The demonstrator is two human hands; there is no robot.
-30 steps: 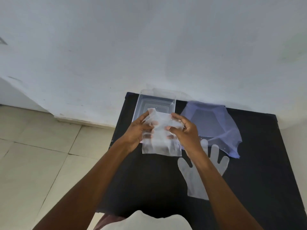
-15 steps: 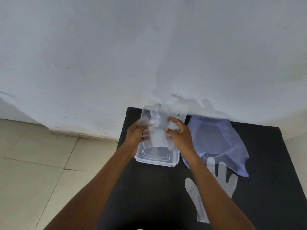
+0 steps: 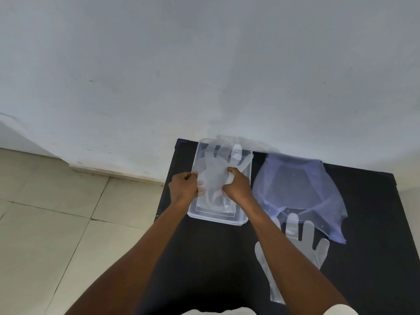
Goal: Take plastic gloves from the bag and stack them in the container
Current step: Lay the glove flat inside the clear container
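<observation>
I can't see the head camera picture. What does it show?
Two hands, left and right, spread a clear glove in a clear container on a black table. Beside it lie a bluish bag and another glove.

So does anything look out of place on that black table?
One plastic glove lies loose on the black table, outside the container, partly under the right forearm. The glove both hands spread sits in the container, fingertips riding up its far wall.
</observation>
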